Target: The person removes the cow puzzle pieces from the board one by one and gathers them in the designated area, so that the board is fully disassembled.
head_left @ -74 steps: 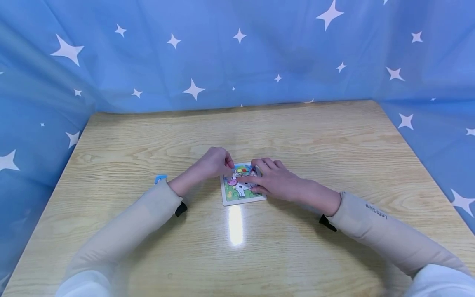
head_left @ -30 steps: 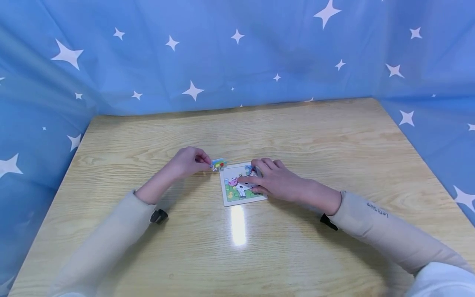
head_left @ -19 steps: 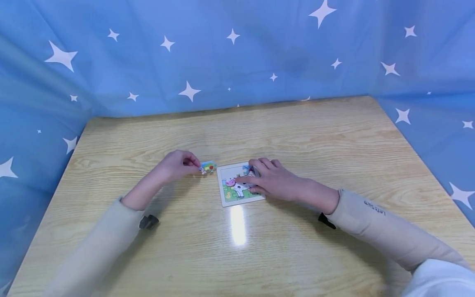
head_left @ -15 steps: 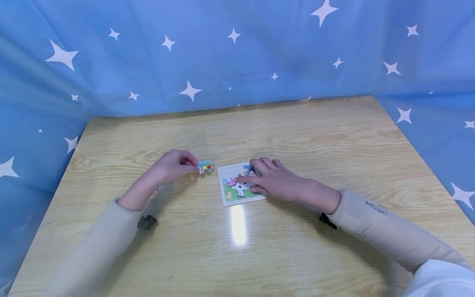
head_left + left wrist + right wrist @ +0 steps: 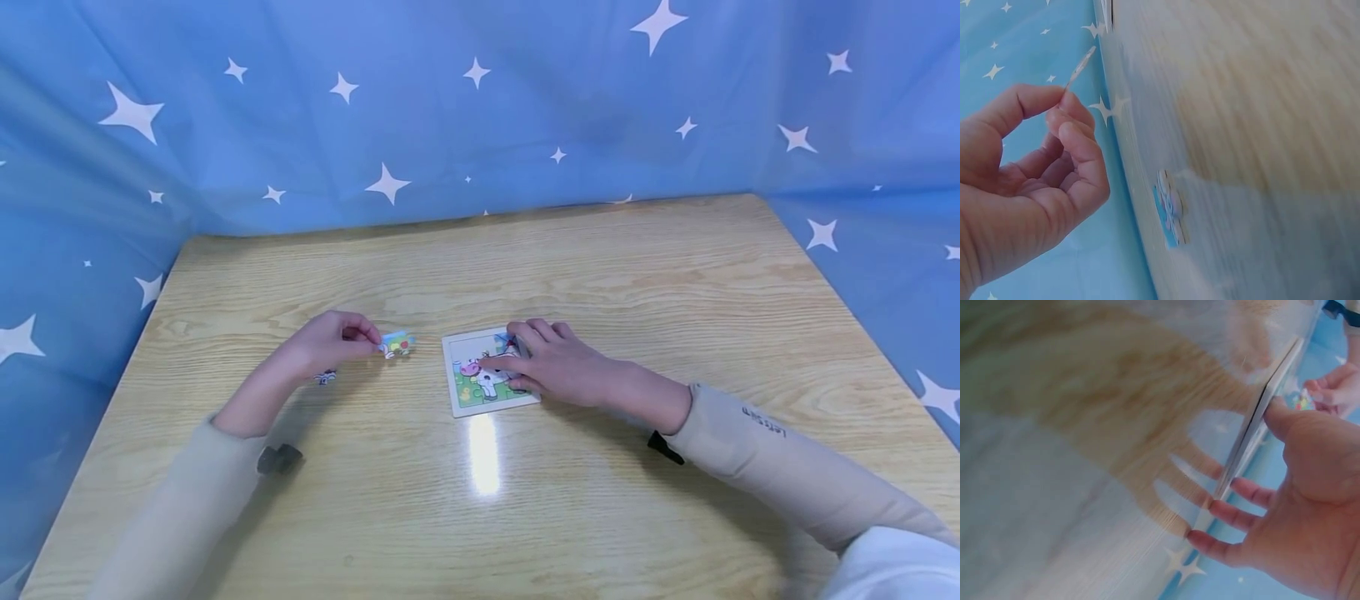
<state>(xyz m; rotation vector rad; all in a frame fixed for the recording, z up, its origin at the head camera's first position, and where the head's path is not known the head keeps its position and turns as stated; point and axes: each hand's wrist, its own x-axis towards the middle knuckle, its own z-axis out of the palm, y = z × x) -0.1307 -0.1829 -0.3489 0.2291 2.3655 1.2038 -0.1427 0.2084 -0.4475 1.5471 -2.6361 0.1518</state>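
A small cow jigsaw puzzle board (image 5: 468,347) with a white frame lies mid-table. Its upper left part is bare, while the cow's head, body and green ground show below. To its left, my left hand (image 5: 324,342) pinches a puzzle piece (image 5: 397,344) printed in blue, yellow and red between thumb and fingertips, held above the table. The left wrist view shows that piece (image 5: 1082,65) edge-on. My right hand (image 5: 558,367) rests on the board's right side with fingers spread, covering part of the picture. In the right wrist view its fingertips (image 5: 1213,506) touch the board's edge.
A loose puzzle piece (image 5: 326,377) lies on the wooden table (image 5: 637,275) just under the left wrist; the left wrist view shows this piece (image 5: 1169,209) more fully. A blue curtain (image 5: 480,108) with white stars surrounds the table's back and sides.
The left hand has lifted the puzzle piece off the board's upper part and carried it left, uncovering the bare area. The loose piece came into view beneath the wrist. The right hand has stayed put.
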